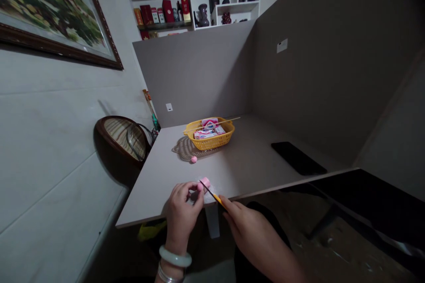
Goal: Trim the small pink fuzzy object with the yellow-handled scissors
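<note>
Standing at the light grey tabletop [245,163]. Soft-looking pink clay-like lump [206,181] is at the near edge, by a crinkled clear plastic sheet [210,196]. Left hand [182,205]: thumb and fingers pinched nearly closed, gripping the lump's left end. Right hand [244,221]: fingers wrapped round a yellow-handled tool with a thin dark blade [218,199]; blade lies across the lump, can't tell how deep. Left wrist has a pale green bangle [175,257] plus a silver bracelet [168,275].

Farther in: small pink ball [194,159] sits alone, just in front of an oval yellow perforated plastic basket [212,143]. Basket holds pink-and-white packets [210,133]; thin pale stick [232,119] lies across its top, overhanging the right side. Flat black rectangular slab [299,158] on the right, well apart.

Room: tall grey panels [195,70] box in the back and right, one white wall plate [169,107] low at the back, another [282,46] on the right panel. White recessed shelf [191,9] above, with red boxes [168,10] and a dark grey vase [203,16]. Framed landscape painting [59,13] on the white wall [49,141] at left. Light's dim; basket throws a lattice shadow leftward.
</note>
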The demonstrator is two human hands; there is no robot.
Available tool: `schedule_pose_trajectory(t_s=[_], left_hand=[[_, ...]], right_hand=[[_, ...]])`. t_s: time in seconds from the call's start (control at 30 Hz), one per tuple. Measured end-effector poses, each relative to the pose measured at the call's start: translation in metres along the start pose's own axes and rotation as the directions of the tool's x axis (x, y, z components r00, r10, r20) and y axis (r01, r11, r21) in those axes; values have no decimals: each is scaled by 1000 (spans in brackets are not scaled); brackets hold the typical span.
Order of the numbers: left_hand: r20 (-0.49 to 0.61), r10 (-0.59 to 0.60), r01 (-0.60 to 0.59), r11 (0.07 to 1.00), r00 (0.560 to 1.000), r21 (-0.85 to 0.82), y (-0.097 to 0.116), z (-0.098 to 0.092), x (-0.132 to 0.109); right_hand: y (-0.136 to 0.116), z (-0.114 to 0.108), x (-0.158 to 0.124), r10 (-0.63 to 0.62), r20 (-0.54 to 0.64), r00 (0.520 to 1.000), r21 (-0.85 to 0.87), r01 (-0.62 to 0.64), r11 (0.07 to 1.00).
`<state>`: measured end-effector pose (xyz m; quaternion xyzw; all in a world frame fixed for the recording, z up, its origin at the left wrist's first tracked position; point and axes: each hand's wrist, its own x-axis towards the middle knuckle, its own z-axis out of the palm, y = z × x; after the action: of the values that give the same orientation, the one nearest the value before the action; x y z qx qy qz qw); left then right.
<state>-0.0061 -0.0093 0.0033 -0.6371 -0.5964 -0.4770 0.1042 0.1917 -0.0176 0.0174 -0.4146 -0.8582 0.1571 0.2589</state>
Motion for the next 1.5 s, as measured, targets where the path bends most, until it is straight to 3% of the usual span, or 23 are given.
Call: schedule_pose_trajectory(t_s=[0.13,0.37,0.57,0.83,1.07,1.27,1.5], left_hand=[[-5,-9,9,1000,1000,2,-1,1,0],[19,-21,22,1000,1000,-18,1,-1,1],[27,-35,35,999,999,-7,-1,-2,2],[61,-56,58,998,997,-32,-2,-3,2],[57,-65,65,998,996,0,-2,-4,4],[86,-49,47,999,995,26,-1,-5,4],[131,-105,107,994,986,-7,-1,-7,6]], right_hand=[[-4,1,14,-6,1,1000,46,6,999],[6,7,-11,7,-11,1000,72,-7,997],[-7,1,16,0,20,1000,96,-2,995],[0,2,-5,41,37,998,95,-44,995],[-9,6,17,28,-8,1000,219,-25,975],[-8,8,15,36,-6,999,253,-33,967],[-2,-1,10,28,-5,1000,368,-24,930]])
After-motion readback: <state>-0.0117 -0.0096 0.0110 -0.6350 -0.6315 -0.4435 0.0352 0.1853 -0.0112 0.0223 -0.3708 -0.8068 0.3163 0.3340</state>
